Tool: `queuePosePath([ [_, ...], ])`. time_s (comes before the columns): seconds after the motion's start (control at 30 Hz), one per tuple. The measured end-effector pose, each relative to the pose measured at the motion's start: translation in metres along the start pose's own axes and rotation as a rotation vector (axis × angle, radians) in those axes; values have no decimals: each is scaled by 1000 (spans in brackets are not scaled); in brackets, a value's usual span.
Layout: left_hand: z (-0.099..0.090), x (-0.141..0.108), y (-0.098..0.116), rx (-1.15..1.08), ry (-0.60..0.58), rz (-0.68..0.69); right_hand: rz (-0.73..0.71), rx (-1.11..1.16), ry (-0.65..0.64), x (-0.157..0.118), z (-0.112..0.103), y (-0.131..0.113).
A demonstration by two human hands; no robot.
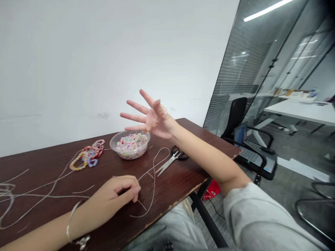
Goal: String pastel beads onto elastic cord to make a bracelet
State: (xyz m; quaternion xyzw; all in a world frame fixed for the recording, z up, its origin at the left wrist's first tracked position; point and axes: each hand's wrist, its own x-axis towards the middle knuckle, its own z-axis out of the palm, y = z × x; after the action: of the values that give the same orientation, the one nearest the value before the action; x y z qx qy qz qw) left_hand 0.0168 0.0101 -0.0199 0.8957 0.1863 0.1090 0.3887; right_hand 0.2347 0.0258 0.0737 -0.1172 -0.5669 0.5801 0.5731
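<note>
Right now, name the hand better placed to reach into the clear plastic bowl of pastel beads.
Probably the right hand: it hovers with spread fingers just above the clear plastic bowl, while the left hand lies farther off, down beside the thin pale cord.

Left hand (pixel 115 195) hides whatever its fingers (pixel 131 186) pinch; cord (pixel 7 198) runs off left edge; beads (pixel 132 145) too small to tell.

A plastic bowl of beads (pixel 130 145) is sitting on the wooden desk (pixel 44 167), with beaded strands (pixel 87 156) lying to its left and scissors (pixel 171 161) lying to its right (loose cord (pixel 154 181) is trailing nearer the desk's front edge).
</note>
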Motion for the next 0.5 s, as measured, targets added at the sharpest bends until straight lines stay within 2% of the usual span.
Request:
queuePosePath([
  [0.07, 3, -1, -2, 17, -13, 32, 25, -30, 16, 2, -6, -6],
  [0.2, 3, -1, -2, 17, 14, 49, 5, -211, 153, 9, -21, -13],
  [0.27, 3, -1, -1, 20, 30, 48, -9, -425, 169, 12, -28, -13],
  [0.33, 3, 0, 1, 38, 45, 49, -42, -797, 148, 14, -35, -9],
  [0.4, 4, 0, 2, 68, 43, 72, -105, -1310, 8, 13, -40, -3],
  [0.43, 5, 0, 3, 84, 37, 89, -145, -1565, -136, 12, -42, 0],
  [0.5, 6, -1, 3, 110, 5, 131, -204, -1932, -523, 6, -42, 6],
])
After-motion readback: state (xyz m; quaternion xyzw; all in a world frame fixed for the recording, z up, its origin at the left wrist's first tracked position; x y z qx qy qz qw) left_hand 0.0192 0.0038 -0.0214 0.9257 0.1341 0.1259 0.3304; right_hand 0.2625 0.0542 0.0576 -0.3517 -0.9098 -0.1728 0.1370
